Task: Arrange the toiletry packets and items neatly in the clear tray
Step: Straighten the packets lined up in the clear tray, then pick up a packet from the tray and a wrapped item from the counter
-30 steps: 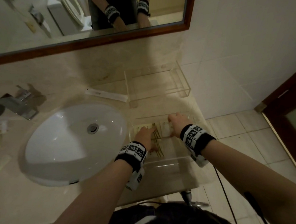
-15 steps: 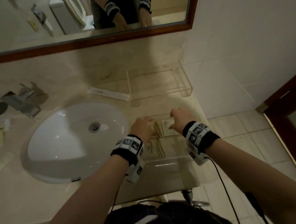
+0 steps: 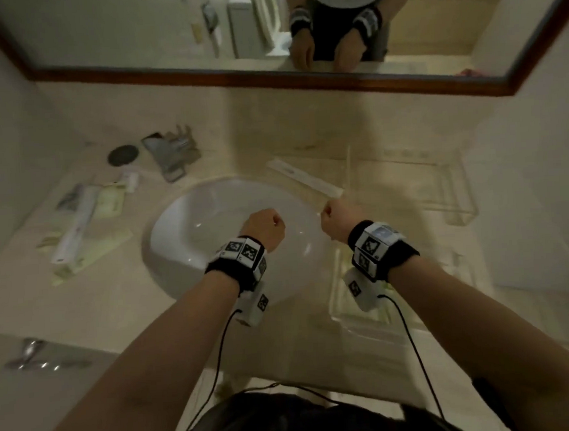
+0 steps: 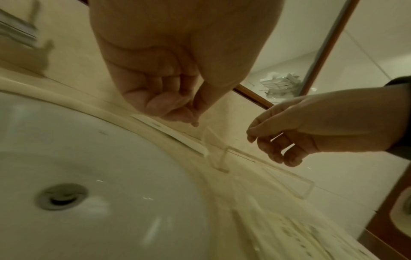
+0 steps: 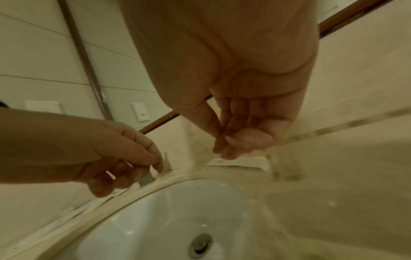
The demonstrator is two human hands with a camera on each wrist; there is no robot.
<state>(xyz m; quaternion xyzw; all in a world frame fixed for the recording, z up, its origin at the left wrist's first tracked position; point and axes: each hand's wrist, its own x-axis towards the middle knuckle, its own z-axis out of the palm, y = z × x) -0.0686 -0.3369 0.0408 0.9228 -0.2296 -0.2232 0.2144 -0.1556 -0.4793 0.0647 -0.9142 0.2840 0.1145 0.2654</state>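
Observation:
The near clear tray (image 3: 416, 327) sits at the counter's front right, with pale packets (image 3: 386, 287) lying flat in it, partly hidden by my right wrist. Both hands hover above the sink. My left hand (image 3: 267, 224) has loosely curled fingers (image 4: 169, 105) that hold nothing. My right hand (image 3: 336, 215) is also loosely curled and empty, its fingertips (image 5: 242, 140) just short of a long white packet (image 3: 304, 180) on the counter behind the sink. A loose pile of packets (image 3: 87, 220) lies left of the sink.
A white sink basin (image 3: 218, 239) fills the middle. A second clear tray (image 3: 455, 191) stands at the back right against the wall. The faucet (image 3: 173, 155) and a dark round stopper (image 3: 123, 154) are at the back left. A mirror hangs above.
Both hands have left the near tray and moved back and left over the sink, holding nothing. The head view has swung left, so the packet pile beside the sink now shows.

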